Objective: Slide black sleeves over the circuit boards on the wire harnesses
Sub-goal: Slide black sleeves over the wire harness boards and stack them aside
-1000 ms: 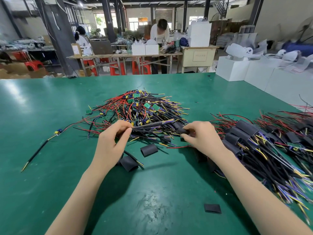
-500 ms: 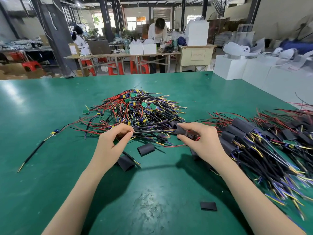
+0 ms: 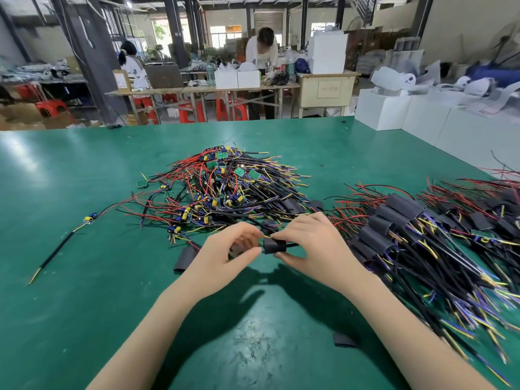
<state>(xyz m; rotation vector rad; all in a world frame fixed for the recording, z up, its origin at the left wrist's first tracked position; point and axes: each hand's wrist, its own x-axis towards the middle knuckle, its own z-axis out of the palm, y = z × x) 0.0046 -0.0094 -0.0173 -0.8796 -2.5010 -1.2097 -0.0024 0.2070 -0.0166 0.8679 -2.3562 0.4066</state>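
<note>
right hand [image 3: 315,246] fingers pinch black sleeve [image 3: 275,246] | left hand [image 3: 225,251] fingers curled (held item hidden) | board unseen

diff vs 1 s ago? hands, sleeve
The hands closed together: the left hand moved right and the right hand slid its pinched black sleeve left along the harness until it nearly meets the left fingers. Both grips held. The unsleeved pile, finished pile and loose sleeve stayed put.

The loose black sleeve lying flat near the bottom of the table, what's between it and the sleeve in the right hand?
In the head view, only bare green table lies between the flat sleeve and the held sleeve, crossed by the hands' shadows.
</note>
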